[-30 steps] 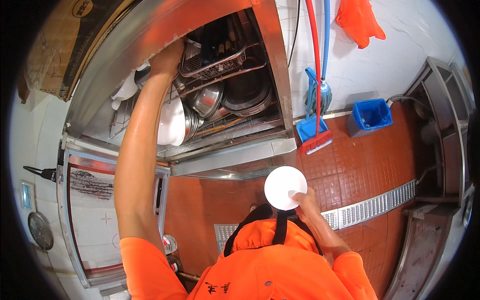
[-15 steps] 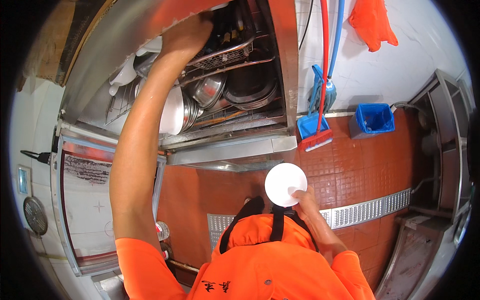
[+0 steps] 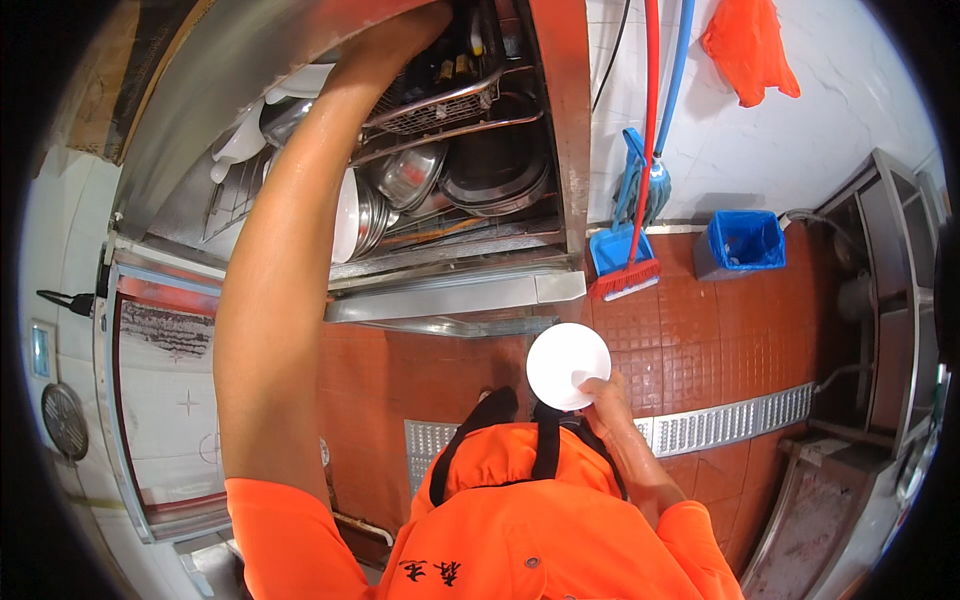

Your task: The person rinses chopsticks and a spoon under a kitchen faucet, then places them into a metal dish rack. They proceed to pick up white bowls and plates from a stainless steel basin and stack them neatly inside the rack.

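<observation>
My right hand (image 3: 608, 402) grips the rim of a round white bowl (image 3: 566, 360) in front of my waist, thumb over its inner face. Stretched up and forward, my left arm reaches into an open metal cabinet (image 3: 470, 290). My left hand (image 3: 418, 28) is at the top edge of the view, with its fingers hidden. Beside it hangs a wire basket (image 3: 430, 115) of dark utensils. Below are metal bowls (image 3: 412, 175), a dark round pan (image 3: 495, 185) and stacked plates (image 3: 350, 215). White spoon-like pieces (image 3: 240, 145) lie left of my forearm.
A red broom (image 3: 630, 280), a blue dustpan (image 3: 618, 248) and a mop lean on the tiled wall. Near them stand a bin (image 3: 740, 245) with a blue liner and metal shelving (image 3: 890, 290). A drain grate (image 3: 730, 425) crosses the red floor.
My left hand has moved slightly farther up and right inside the cabinet, and its fingers are out of sight. My right hand keeps hold of the bowl. The view has shifted slightly.
</observation>
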